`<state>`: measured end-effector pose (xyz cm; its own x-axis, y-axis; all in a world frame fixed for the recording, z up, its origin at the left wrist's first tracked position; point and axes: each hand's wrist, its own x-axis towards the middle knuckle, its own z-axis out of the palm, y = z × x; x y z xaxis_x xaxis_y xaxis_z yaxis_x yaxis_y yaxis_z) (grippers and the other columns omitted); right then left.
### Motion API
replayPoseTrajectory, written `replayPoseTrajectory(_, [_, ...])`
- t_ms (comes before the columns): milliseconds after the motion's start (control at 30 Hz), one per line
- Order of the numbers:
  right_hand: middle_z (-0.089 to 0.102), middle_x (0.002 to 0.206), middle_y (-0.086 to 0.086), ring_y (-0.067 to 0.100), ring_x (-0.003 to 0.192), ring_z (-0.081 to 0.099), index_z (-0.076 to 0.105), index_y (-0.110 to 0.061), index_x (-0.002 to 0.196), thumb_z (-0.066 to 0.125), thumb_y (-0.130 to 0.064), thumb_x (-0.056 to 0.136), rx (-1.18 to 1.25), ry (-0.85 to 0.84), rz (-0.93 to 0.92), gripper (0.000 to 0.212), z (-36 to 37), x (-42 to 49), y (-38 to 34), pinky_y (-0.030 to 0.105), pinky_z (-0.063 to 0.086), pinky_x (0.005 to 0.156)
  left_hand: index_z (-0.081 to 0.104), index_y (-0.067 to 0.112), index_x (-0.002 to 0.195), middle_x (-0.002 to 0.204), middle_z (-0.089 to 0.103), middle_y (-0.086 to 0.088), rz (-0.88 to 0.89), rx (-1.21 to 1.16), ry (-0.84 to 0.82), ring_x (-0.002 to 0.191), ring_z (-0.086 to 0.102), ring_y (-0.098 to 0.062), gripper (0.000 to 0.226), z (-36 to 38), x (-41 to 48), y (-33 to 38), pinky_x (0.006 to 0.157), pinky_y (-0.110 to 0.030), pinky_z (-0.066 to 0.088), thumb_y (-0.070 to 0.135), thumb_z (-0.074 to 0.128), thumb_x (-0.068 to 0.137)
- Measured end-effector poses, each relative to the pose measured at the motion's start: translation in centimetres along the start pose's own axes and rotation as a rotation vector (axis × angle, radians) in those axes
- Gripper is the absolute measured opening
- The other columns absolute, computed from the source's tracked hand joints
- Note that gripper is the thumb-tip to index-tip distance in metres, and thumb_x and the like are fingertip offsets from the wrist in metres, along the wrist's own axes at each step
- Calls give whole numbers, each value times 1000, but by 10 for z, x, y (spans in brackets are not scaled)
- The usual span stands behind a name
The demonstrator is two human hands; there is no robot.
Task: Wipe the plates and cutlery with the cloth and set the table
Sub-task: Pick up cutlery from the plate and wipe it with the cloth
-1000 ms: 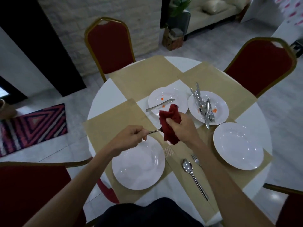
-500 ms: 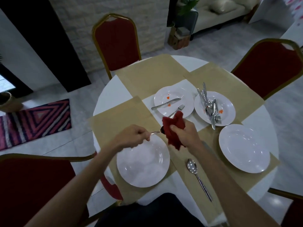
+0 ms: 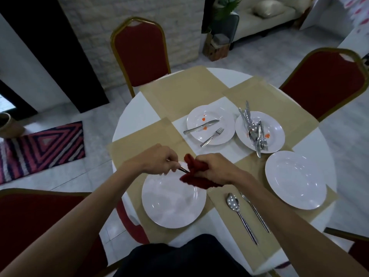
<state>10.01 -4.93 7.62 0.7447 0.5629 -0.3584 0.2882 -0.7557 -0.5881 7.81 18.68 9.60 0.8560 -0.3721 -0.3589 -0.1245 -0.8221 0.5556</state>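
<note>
My left hand (image 3: pixel 159 159) pinches the handle of a metal utensil (image 3: pixel 182 169) whose far end is buried in a dark red cloth (image 3: pixel 194 173). My right hand (image 3: pixel 216 168) grips that cloth, bunched round the utensil, just above the near white plate (image 3: pixel 171 206). A clean plate (image 3: pixel 295 178) lies at the right. Between them lie a spoon (image 3: pixel 237 210) and another utensil (image 3: pixel 256 212) on a tan placemat (image 3: pixel 229 236). A stained plate (image 3: pixel 211 116) carries a knife (image 3: pixel 199 126) and fork (image 3: pixel 212 136). Another stained plate (image 3: pixel 275 130) holds several cutlery pieces (image 3: pixel 254 130).
The round white table (image 3: pixel 135 120) bears tan placemats. Red chairs with gold frames stand at the back (image 3: pixel 139 52), right (image 3: pixel 323 80) and near left (image 3: pixel 30 226). A patterned rug (image 3: pixel 40 148) lies on the floor at left. A sofa and plant stand behind.
The cloth and both hands have come down and toward me, closer together over the near plate. The fork on the stained plate, hidden by the cloth before, now shows.
</note>
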Motion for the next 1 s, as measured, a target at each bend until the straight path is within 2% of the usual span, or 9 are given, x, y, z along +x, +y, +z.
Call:
replayPoseTrajectory(100, [72, 88, -4, 16, 81, 68, 69, -22, 96, 75, -31, 89, 127, 162, 91, 12, -5, -3, 15, 40, 57, 80, 73, 18, 80, 64, 70, 1, -38, -199, 90, 56, 66, -10, 26, 13, -9, -17, 63, -22, 53, 31, 61, 98])
replayPoseTrajectory(233, [75, 82, -3, 13, 66, 72, 66, -21, 103, 70, -33, 94, 189, 122, 181, 15, 6, -6, 21, 33, 60, 68, 73, 17, 78, 63, 69, -1, -90, -275, 169, 53, 63, -7, 27, 31, -16, -21, 62, -20, 51, 30, 61, 99])
replayPoseTrajectory(400, [78, 77, 13, 28, 62, 75, 67, -3, 110, 64, -17, 101, 983, 361, 329, 18, 26, -6, 0, 36, 61, 58, 71, 11, 81, 58, 62, 2, -198, -549, 302, 52, 58, -9, 27, 45, -17, -7, 59, -22, 52, 24, 59, 101])
replayPoseTrajectory(533, [76, 86, 8, 22, 75, 75, 70, -13, 101, 65, -19, 99, 1346, 646, 540, 8, 51, 23, -32, 30, 58, 58, 67, 9, 82, 57, 64, 2, -267, -746, 332, 52, 61, -11, 27, 75, -6, 28, 63, -31, 59, 24, 55, 102])
replayPoseTrajectory(633, [77, 96, 12, 30, 92, 75, 72, -16, 95, 66, -16, 97, 1275, 607, 512, 6, 55, 32, -33, 36, 60, 77, 71, 7, 92, 73, 77, -2, -314, -812, 204, 68, 74, -21, 31, 86, -5, 36, 73, -33, 61, 28, 52, 103])
replayPoseTrajectory(733, [77, 88, 4, 18, 81, 75, 71, -18, 95, 66, -11, 97, 1032, 562, 408, 9, 38, 16, -18, 27, 58, 70, 76, 14, 94, 86, 78, 3, -342, -723, 256, 76, 75, -15, 33, 71, -8, 15, 70, -22, 54, 32, 51, 104])
replayPoseTrajectory(800, [76, 84, 6, 16, 67, 74, 71, -10, 99, 63, -5, 98, 1018, 423, 314, 9, 29, 4, -16, 24, 58, 61, 76, 20, 95, 87, 78, 5, -363, -744, 424, 74, 73, -12, 28, 59, -7, 4, 74, -28, 56, 29, 51, 104])
replayPoseTrajectory(900, [76, 78, 7, 30, 63, 72, 70, -8, 98, 64, -6, 98, 883, 190, 229, 7, 32, -3, -27, 37, 60, 57, 78, 19, 93, 86, 77, 0, -322, -739, 500, 76, 73, -17, 27, 53, 2, 6, 76, -38, 59, 28, 54, 102])
replayPoseTrajectory(1000, [74, 74, 9, 31, 56, 70, 70, -2, 95, 65, -8, 98, 891, 174, 250, 8, 38, -2, -31, 40, 59, 57, 79, 19, 93, 89, 77, -3, -298, -847, 473, 84, 73, -25, 23, 53, 6, 11, 77, -39, 62, 26, 58, 100])
